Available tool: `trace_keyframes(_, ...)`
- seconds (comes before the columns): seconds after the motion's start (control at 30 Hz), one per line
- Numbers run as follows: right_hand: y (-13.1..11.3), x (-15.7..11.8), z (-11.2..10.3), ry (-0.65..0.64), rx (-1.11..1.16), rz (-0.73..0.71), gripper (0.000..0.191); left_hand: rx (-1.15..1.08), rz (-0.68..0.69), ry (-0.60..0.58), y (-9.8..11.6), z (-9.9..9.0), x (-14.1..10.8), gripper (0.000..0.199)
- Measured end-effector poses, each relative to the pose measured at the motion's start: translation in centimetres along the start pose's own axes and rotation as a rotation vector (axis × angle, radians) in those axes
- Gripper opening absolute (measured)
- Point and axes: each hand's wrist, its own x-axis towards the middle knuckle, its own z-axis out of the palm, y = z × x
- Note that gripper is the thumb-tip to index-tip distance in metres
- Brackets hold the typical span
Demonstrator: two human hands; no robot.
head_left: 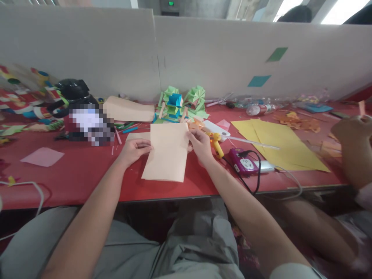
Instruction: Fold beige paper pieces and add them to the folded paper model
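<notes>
A beige sheet of paper point(167, 155), which looks folded or doubled at its lower edge, is held up over the red table point(95, 182). My left hand point(133, 151) grips its left edge, thumb and fingers closed on it. At the upper right edge my right hand point(201, 145) pinches the same paper. Another beige piece point(139, 136) lies partly hidden behind it and my left hand. Just right of my right hand is a yellow glue gun point(216, 145) with a long clear stick. Green and blue folded paper shapes point(176, 100) stand behind the paper.
A purple power strip point(245, 162) with cables sits right of centre, beside yellow sheets point(281, 143). Further left are a pink square point(42, 156), a black kettle-like object point(72, 91) and a beige roll point(128, 110). Another person's hand point(353, 130) is at far right.
</notes>
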Motion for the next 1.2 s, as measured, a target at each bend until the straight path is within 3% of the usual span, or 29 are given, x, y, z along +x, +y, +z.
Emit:
trace_keyframes(0.17, -0.1, 0.0, 0.0, -0.082, -0.010, -0.018, 0.030, 0.009, 0.000, 0.012, 0.2, 0.1, -0.1, 0.048)
trace_keyframes(0.33, 0.0, 0.1, -0.2, -0.026, -0.127, -0.097, 0.043, 0.001, 0.002, -0.009, -0.1, 0.1, 0.1, 0.049)
trace_keyframes(0.53, 0.1, 0.0, -0.1, -0.021, -0.109, -0.105, 0.034, -0.005, 0.003, -0.001, -0.5, 0.0, 0.2, 0.050)
trace_keyframes(0.73, 0.2, 0.1, -0.1, 0.010, -0.132, -0.143, 0.040, -0.016, -0.006, -0.015, -0.5, 0.1, 0.3, 0.050)
trace_keyframes(0.9, 0.6, 0.4, -0.3, 0.029, -0.148, -0.172, 0.026, 0.001, 0.006, -0.022, -0.8, 0.0, 0.4, 0.047)
trace_keyframes(1.2, 0.0, 0.1, -0.1, 0.095, -0.146, -0.141, 0.036, 0.001, 0.024, -0.075, -1.2, -0.2, 0.5, 0.044)
